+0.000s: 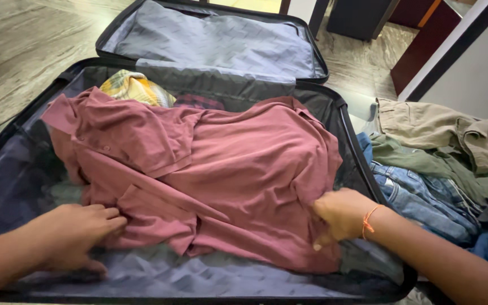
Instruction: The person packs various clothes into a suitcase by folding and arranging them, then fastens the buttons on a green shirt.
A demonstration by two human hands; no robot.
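Your left hand (72, 229) lies at the near-left of the open suitcase (357, 147), fingers (108, 217) held flat and close together, tips touching the lower left edge of the maroon polo shirt (216, 169); they grip nothing. The shirt is spread across the middle of the suitcase, collar toward the left, covering most of what lies beneath. Behind it, at the far wall, a yellow checked garment (134, 87) shows, with a dark red checked cloth (199, 101) just beside it. The lid (216, 39) lies open on the floor beyond.

Your right hand (340, 214), with an orange thread at the wrist, has its fingers pinched on the shirt's right edge, near the suitcase wall. Judged from this, the step in hand is laying and smoothing the shirt. The next move appears to call for drawing both edges flat and tucking them inside the walls.

To the right, outside the suitcase, lies a pile of blue jeans (425, 195), green trousers (425, 161) and khaki trousers (447, 127).
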